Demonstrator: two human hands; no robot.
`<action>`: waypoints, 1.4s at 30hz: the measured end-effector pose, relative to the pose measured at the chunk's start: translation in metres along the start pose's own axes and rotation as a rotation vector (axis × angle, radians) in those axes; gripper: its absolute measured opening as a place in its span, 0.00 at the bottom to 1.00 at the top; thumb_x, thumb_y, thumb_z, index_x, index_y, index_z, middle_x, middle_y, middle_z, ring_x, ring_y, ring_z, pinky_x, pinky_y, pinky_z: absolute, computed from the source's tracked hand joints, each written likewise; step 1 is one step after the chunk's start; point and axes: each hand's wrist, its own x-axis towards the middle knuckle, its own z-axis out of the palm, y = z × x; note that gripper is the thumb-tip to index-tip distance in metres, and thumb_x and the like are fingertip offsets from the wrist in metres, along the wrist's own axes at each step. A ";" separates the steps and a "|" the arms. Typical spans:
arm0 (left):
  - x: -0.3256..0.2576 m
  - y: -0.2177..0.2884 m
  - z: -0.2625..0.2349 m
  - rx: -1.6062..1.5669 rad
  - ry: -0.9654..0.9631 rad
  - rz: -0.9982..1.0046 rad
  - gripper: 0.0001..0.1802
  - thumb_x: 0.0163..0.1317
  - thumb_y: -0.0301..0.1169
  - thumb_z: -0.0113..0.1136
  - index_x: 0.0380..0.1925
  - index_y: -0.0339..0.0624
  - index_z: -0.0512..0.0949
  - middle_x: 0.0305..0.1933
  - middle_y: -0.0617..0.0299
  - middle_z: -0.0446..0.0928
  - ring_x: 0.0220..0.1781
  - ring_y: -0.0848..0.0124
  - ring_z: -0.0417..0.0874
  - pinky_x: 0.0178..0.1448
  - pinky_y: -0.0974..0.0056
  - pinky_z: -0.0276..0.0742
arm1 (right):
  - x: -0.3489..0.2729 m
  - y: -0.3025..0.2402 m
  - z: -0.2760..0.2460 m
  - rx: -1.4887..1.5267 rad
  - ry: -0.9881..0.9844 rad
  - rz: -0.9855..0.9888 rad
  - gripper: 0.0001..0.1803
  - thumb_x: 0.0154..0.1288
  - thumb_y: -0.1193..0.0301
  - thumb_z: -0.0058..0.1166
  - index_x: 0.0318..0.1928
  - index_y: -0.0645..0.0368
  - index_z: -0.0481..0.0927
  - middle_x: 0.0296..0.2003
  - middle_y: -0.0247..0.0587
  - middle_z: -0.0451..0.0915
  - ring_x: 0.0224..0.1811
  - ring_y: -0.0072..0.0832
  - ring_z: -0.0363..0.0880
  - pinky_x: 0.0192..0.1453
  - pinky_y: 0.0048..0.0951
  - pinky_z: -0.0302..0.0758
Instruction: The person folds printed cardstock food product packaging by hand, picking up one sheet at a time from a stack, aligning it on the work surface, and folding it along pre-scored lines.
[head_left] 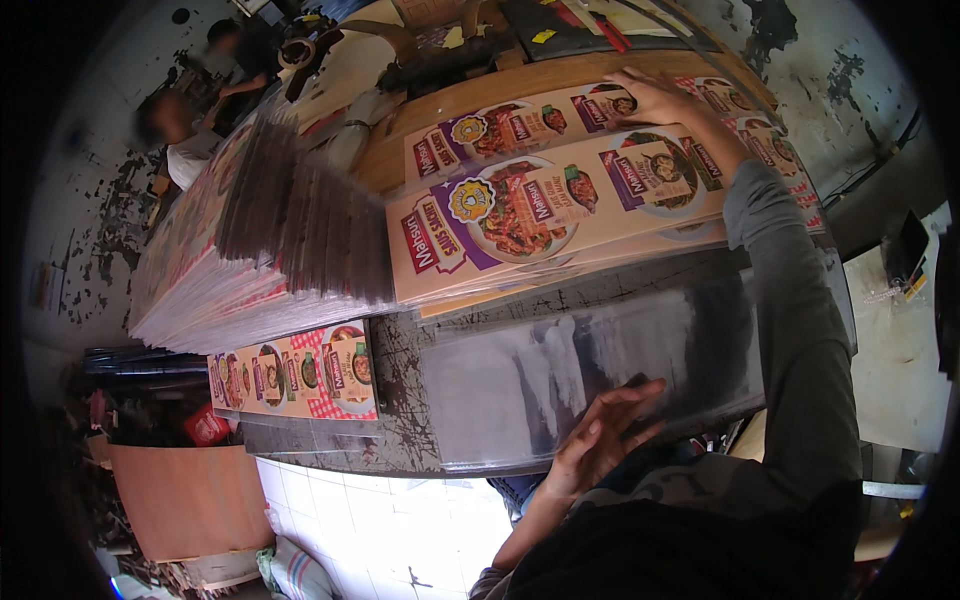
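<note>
My left hand is held over a clear plastic sleeve near the table's front edge. Its fingers are apart with nothing in them, and I cannot tell whether they touch the plastic. Stretched far across the table, my right hand rests at the far stack of printed cardboard sheets, fingers spread. A nearer stack of the same long beige sheets, with purple bands and food pictures, lies between my hands. To the left rises a tall, fanned pile of printed sheets in plastic sleeves.
One printed sheet lies at the front left of the scratched dark table. A tape roll and red-handled tool are at the back. Two people are at far left. An orange-brown panel stands below the table.
</note>
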 end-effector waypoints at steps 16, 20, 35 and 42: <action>-0.003 -0.010 0.013 0.385 0.071 0.145 0.29 0.63 0.49 0.47 0.57 0.43 0.60 0.68 0.50 0.47 0.72 0.58 0.44 0.69 0.49 0.50 | -0.101 -0.027 -0.096 -0.407 0.875 -0.220 0.14 0.52 0.64 0.56 0.35 0.56 0.70 0.35 0.39 0.72 0.38 0.35 0.75 0.39 0.34 0.73; -0.021 0.022 0.019 0.925 -0.034 0.163 0.21 0.64 0.35 0.47 0.56 0.40 0.62 0.66 0.50 0.54 0.69 0.54 0.53 0.68 0.53 0.55 | -0.149 -0.033 -0.121 -0.445 0.746 -0.184 0.14 0.53 0.61 0.55 0.36 0.55 0.71 0.37 0.37 0.73 0.43 0.31 0.76 0.41 0.31 0.75; -0.013 0.093 -0.033 2.334 0.401 0.547 0.29 0.55 0.35 0.59 0.56 0.35 0.65 0.52 0.51 0.70 0.55 0.55 0.70 0.60 0.52 0.61 | -0.225 -0.075 -0.118 0.102 0.646 -0.589 0.21 0.44 0.64 0.65 0.36 0.62 0.72 0.30 0.46 0.75 0.29 0.41 0.74 0.32 0.35 0.70; -0.015 0.093 -0.035 2.477 0.358 0.679 0.20 0.48 0.28 0.60 0.45 0.45 0.75 0.38 0.61 0.71 0.42 0.64 0.71 0.52 0.57 0.60 | -0.213 -0.141 -0.112 0.178 0.522 -0.568 0.15 0.48 0.69 0.56 0.39 0.56 0.73 0.28 0.41 0.77 0.28 0.39 0.78 0.31 0.39 0.74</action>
